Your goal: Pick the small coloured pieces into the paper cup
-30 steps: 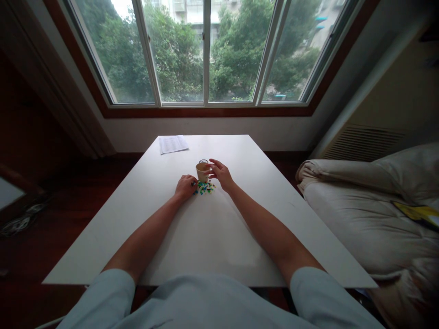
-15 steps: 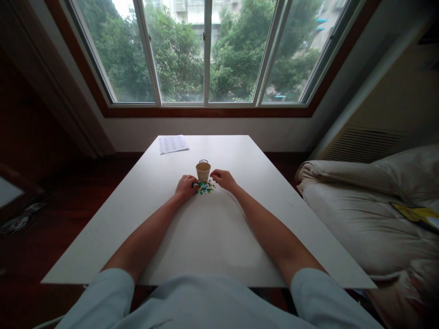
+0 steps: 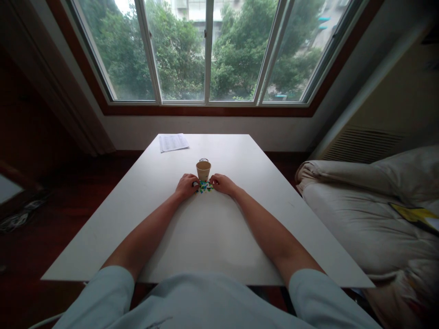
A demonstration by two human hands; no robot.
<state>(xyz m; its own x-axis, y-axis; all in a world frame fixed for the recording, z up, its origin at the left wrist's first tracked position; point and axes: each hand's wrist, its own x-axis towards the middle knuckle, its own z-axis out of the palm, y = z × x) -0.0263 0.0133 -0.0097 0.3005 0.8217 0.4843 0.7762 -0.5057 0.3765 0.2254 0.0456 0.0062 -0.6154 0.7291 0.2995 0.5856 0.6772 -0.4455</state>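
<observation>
A tan paper cup [image 3: 203,171] stands upright on the white table, its mouth toward me. Just in front of it lies a loose pile of small, bead-like pieces [image 3: 206,186] in green, blue, yellow and other colours. My left hand [image 3: 187,186] rests at the pile's left side, fingers curled in a pinch. Something small and dark shows at its fingertips, too small to name. On the other side my right hand [image 3: 222,183] has its fingertips pinched down at the pile's right edge; whether a piece is between them is hidden. Behind the cup lies a thin dark loop [image 3: 203,160].
Papers [image 3: 174,142] lie at the far left of the white table [image 3: 212,237]. Past the table's far edge is a wall with a wide window. A padded, cream-covered seat [image 3: 343,219] stands along the right, and cables [image 3: 20,219] lie on the floor at left.
My right hand has come down from beside the cup to the right edge of the coloured pieces. The left hand stays nearly in place, and the cup has not moved.
</observation>
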